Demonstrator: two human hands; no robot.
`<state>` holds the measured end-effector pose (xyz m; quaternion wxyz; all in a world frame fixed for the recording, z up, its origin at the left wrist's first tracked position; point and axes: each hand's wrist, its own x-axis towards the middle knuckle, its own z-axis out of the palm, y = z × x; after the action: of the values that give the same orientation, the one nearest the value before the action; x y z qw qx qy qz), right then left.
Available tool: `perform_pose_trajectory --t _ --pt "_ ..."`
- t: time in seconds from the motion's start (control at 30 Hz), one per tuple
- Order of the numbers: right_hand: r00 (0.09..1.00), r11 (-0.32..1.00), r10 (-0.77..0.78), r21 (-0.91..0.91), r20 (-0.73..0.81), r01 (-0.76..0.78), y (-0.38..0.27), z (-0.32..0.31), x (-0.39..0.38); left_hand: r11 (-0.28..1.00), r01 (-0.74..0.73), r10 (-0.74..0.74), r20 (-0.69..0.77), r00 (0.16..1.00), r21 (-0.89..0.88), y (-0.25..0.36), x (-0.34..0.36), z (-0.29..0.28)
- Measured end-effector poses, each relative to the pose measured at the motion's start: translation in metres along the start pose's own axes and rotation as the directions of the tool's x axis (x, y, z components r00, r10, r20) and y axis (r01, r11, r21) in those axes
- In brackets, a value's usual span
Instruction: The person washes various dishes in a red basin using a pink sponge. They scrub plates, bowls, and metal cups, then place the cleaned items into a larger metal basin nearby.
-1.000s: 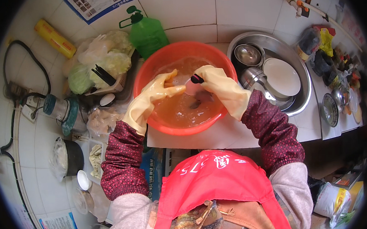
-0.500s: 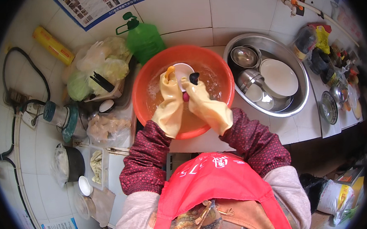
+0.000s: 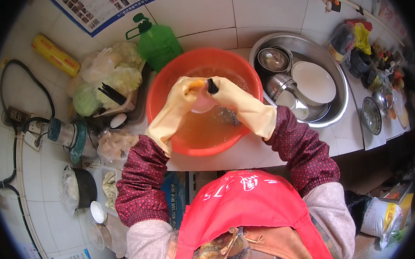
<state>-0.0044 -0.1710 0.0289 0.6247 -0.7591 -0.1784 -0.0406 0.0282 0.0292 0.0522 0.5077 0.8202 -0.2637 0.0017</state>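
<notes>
Both my hands wear cream rubber gloves and are over an orange-red plastic basin (image 3: 156, 92) of cloudy, brownish water. Between them is a pale white dish (image 3: 203, 104), its lower part at or just in the water and its upper part covered by the gloves. My left hand (image 3: 183, 92) curls closed on the dish's left side, an orange patch showing at its fingertips. My right hand (image 3: 225, 94) closes on the right side. At its fingertips shows a small black piece (image 3: 212, 86); whether that belongs to the glove I cannot tell.
A large steel basin (image 3: 331, 113) with plates and metal bowls stands right of the orange one. Behind, left, are a green plastic jug (image 3: 158, 45) and a basket of bagged cabbage (image 3: 87, 99). A green-patterned bowl (image 3: 371, 115) sits far right.
The white dish has gone from raised and facing up to lower and tilted, mostly hidden by my gloves. My elbows have spread outward, and my left forearm has shifted left.
</notes>
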Motion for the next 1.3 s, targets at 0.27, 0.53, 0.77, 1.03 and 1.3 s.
perform_pose_trajectory --t 0.27,0.53,0.77,1.03,1.3 --pt "0.729 0.504 0.684 0.733 -0.016 -0.457 -0.030 0.047 -0.027 0.868 0.339 -0.471 -0.387 0.793 -0.362 -0.037 0.006 0.053" --pt "0.975 0.735 0.212 -0.668 0.064 -0.116 -0.013 -0.007 -0.076 0.982 0.073 -0.091 -0.099 0.991 -0.175 0.026 0.081 0.087" --pt "0.789 0.577 0.609 0.642 0.073 -0.505 -0.033 -0.006 -0.139 0.899 -0.317 0.098 0.565 0.819 0.303 0.126 0.095 0.234" --pt "0.874 0.616 0.453 0.646 0.178 -0.451 -0.008 -0.013 -0.157 0.819 -0.381 -0.037 0.704 0.710 0.428 0.125 0.098 0.289" --pt "0.861 0.857 0.508 0.119 -0.030 -0.502 -0.037 -0.008 -0.109 0.963 0.253 -0.168 0.525 0.834 -0.095 0.097 0.102 0.168"
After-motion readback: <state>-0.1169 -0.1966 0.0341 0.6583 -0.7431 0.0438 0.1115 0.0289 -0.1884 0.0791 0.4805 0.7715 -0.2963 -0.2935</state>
